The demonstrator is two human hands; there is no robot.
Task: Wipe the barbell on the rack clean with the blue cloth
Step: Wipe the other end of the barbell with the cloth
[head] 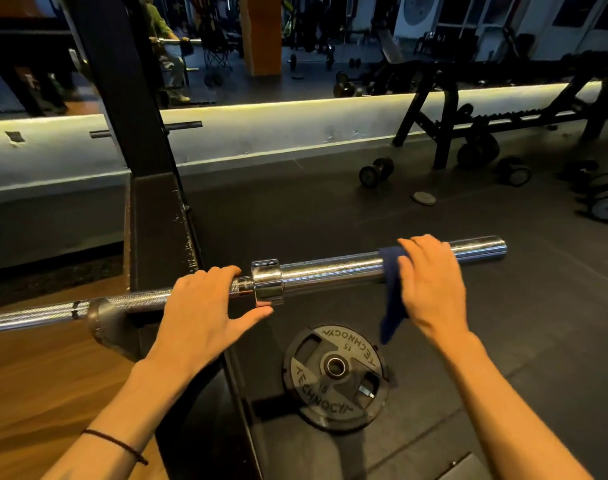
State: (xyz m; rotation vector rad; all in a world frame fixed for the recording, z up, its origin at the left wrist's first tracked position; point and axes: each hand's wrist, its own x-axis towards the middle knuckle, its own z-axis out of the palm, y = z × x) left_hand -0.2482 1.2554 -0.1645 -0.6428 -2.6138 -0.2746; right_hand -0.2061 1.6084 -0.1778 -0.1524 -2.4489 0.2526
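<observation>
One black rack (150, 209) is carrying one barbell (330, 271), which is lying level across its hook. Below, one weight plate (335, 375) (marked 15) is lying flat on the floor. Two hands are resting on the bar: the left hand (205, 306) is curling over the knurled shaft beside the collar, and the right hand (430, 282) is pressing one blue cloth (392, 292) onto the sleeve, fingers wrapping over it.
</observation>
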